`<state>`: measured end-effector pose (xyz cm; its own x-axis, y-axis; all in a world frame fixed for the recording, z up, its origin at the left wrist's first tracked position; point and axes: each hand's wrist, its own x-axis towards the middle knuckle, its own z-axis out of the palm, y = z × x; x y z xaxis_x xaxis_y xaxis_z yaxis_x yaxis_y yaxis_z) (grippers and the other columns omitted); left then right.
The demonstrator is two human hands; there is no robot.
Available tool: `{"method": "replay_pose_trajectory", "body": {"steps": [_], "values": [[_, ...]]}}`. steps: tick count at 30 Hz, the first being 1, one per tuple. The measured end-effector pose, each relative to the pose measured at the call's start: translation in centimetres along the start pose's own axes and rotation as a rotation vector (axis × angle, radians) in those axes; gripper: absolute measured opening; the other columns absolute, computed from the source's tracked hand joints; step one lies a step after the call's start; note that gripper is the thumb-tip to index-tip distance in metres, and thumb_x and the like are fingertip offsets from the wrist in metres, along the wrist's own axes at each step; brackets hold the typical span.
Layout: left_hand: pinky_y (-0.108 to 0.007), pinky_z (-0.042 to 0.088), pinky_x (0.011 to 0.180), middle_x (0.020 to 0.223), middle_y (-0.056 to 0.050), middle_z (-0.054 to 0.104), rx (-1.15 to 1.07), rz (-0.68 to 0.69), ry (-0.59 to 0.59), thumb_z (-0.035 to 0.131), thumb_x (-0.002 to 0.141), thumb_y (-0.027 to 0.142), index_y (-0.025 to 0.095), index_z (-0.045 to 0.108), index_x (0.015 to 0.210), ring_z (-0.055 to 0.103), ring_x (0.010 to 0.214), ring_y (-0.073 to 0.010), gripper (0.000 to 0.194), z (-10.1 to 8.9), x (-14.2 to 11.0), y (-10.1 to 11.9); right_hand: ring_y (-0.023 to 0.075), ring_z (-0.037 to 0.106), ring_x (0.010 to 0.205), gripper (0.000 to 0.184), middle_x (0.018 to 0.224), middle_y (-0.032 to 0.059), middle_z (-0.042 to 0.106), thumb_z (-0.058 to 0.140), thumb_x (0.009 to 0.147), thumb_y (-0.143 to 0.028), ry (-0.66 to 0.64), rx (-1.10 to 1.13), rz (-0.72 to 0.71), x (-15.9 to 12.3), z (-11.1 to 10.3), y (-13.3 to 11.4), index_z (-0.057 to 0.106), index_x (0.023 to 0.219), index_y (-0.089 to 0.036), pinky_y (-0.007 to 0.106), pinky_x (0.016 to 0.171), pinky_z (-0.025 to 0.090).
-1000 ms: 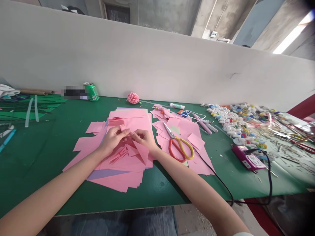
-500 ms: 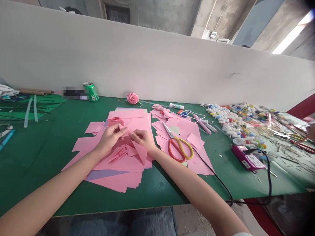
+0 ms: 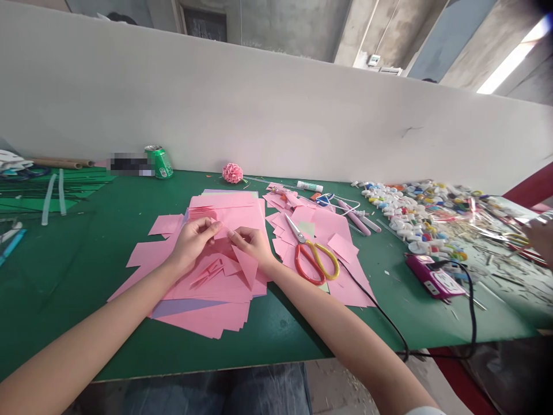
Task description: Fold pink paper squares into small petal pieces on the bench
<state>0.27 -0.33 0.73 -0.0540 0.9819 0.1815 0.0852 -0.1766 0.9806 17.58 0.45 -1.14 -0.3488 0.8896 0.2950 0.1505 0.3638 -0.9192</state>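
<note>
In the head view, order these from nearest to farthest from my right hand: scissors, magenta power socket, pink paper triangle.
1. Pink paper triangle, right by the right hand.
2. Scissors, to its right.
3. Magenta power socket, farther right.

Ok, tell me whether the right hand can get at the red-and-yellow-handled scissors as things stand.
Likely yes: the scissors lie uncovered on pink paper sheets, close to the right side of the right hand, though it seems busy pinching a pink paper piece.
</note>
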Motion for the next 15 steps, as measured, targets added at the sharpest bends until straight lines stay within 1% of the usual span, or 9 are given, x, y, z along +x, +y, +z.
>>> {"method": "replay_pose_trajectory", "body": {"steps": [3,6,9,11,15], "values": [[-0.023,0.037,0.054,0.055,0.005,0.047,0.004,0.018,0.004,0.074,0.073,0.040,0.018,0.054,0.057,0.045,0.051,-0.0095,0.034,0.01,-0.05,0.06,0.0103,0.049,0.061,0.048,0.068,0.0005,0.062,0.048,0.088,-0.057,0.002,0.006,-0.006,0.01,0.00,0.08,0.063,0.071,-0.015,0.023,0.062,0.038],[-0.024,0.038,0.055,0.059,0.005,0.048,-0.034,-0.011,0.005,0.074,0.072,0.039,0.018,0.055,0.059,0.046,0.052,-0.0098,0.032,0.03,-0.09,0.02,0.0105,0.049,0.061,0.048,0.069,0.0006,0.062,0.048,0.089,-0.057,0.003,0.000,-0.009,-0.01,-0.07,0.04,0.063,0.071,-0.015,0.023,0.062,0.038],[-0.023,0.038,0.054,0.063,0.004,0.048,-0.067,-0.022,0.007,0.071,0.076,0.040,0.018,0.055,0.063,0.047,0.055,-0.0100,0.030,-0.04,-0.06,-0.12,0.0107,0.050,0.062,0.048,0.069,0.0007,0.062,0.049,0.088,-0.057,0.009,0.002,0.007,-0.05,-0.13,-0.09,0.063,0.072,-0.015,0.023,0.062,0.038],[-0.022,0.037,0.055,0.063,0.004,0.047,-0.074,-0.009,0.000,0.069,0.079,0.038,0.018,0.054,0.062,0.045,0.056,-0.0100,0.030,-0.10,-0.04,-0.14,0.0106,0.050,0.062,0.047,0.069,0.0005,0.062,0.049,0.088,-0.057,0.008,-0.003,0.012,-0.05,-0.13,-0.17,0.063,0.071,-0.015,0.023,0.061,0.037],[-0.022,0.037,0.056,0.061,0.005,0.045,-0.084,0.014,-0.004,0.068,0.079,0.034,0.018,0.050,0.059,0.042,0.056,-0.0100,0.032,-0.05,-0.12,0.12,0.0105,0.050,0.061,0.047,0.068,0.0004,0.062,0.048,0.089,-0.056,-0.007,-0.016,-0.007,0.01,-0.07,-0.16,0.063,0.071,-0.015,0.023,0.061,0.037]]}}
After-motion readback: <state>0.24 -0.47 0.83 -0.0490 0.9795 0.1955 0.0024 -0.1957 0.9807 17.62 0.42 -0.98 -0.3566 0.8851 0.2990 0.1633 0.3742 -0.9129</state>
